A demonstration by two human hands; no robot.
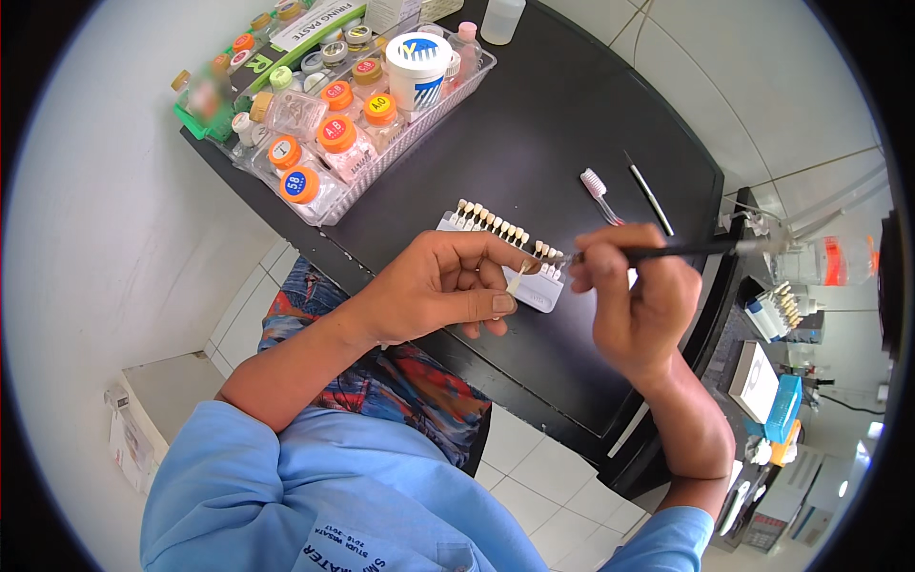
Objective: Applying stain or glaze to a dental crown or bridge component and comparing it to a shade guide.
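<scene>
In the head view, the left hand (429,284) pinches a small pale stick (515,284) between thumb and forefinger, above the black table (519,124). The right hand (646,300) grips a dark-handled brush (691,249), its tip close to the left forefinger; whether they touch I cannot tell. Behind the hands lies a rack of sample teeth (538,293); beyond it, a toothbrush (595,185) and a basket of jars (419,135)

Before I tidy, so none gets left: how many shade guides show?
2: one shade guide on the table, partly behind the left hand; another at far right. More may be hidden.
</scene>
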